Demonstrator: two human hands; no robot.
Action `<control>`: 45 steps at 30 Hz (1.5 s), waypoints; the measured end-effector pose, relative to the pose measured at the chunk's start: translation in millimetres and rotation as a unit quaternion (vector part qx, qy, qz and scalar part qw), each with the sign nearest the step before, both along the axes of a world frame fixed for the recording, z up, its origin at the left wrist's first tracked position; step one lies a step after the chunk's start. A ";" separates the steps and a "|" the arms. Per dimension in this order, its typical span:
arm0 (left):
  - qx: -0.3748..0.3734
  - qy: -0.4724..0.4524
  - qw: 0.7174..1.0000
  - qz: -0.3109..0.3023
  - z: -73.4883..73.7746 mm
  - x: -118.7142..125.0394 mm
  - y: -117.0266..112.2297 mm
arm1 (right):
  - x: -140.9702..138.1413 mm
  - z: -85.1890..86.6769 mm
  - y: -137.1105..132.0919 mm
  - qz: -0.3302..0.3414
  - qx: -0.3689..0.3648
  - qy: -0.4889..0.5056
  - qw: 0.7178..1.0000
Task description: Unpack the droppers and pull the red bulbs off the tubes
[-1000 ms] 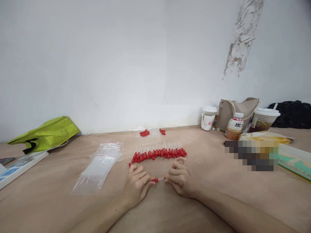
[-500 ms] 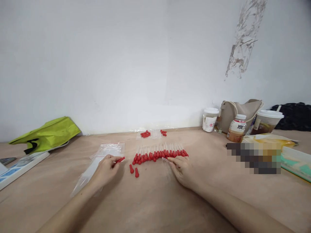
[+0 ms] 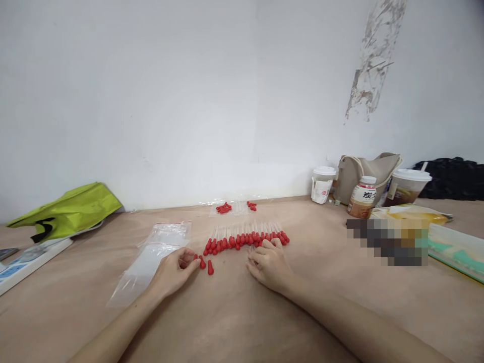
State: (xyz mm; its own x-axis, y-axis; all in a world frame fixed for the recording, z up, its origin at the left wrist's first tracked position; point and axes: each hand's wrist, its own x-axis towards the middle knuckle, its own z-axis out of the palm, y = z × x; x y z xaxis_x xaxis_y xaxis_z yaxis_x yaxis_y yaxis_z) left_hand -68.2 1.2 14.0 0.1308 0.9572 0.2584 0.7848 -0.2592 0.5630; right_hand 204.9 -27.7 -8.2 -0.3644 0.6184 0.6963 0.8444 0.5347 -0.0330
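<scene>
My left hand [image 3: 176,269] is closed with thumb and fingertips around a red rubber dropper bulb [image 3: 195,257], partly hidden by the fingers, low over the table. Just right of it lie two loose red bulbs [image 3: 210,267]. My right hand [image 3: 271,264] rests at the front of a row of droppers [image 3: 227,243], clear tubes pointing to the wall and red bulbs toward me. Its curled fingers are on clear glass tubes [image 3: 251,248]; how they grip is partly hidden.
Clear zip bags [image 3: 166,239] lie left of the row. Behind it are more red bulbs [image 3: 224,207] and clear tubes [image 3: 239,207] on plastic. A green bag [image 3: 75,209] and power strip [image 3: 34,264] stand left; cups [image 3: 323,184], a bottle [image 3: 362,197] and a beige bag [image 3: 346,181] stand right.
My left hand has moved right and down with the red bulb, close to the two loose ones. My right hand has turned and lowered its fingers onto the clear tubes. The view has shifted slightly.
</scene>
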 end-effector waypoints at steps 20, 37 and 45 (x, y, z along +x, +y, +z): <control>0.033 -0.028 0.997 -0.071 -12.6 9.2 2.7 | 28.2 11.4 -9.8 -0.088 -0.269 0.129 0.951; 0.214 0.208 0.944 -0.141 21.1 83.1 21.3 | 23.4 -10.6 2.4 0.013 -0.400 0.341 0.850; 0.190 0.163 0.959 -0.129 17.9 96.0 36.1 | 23.5 -21.4 4.2 0.024 -0.386 0.362 0.848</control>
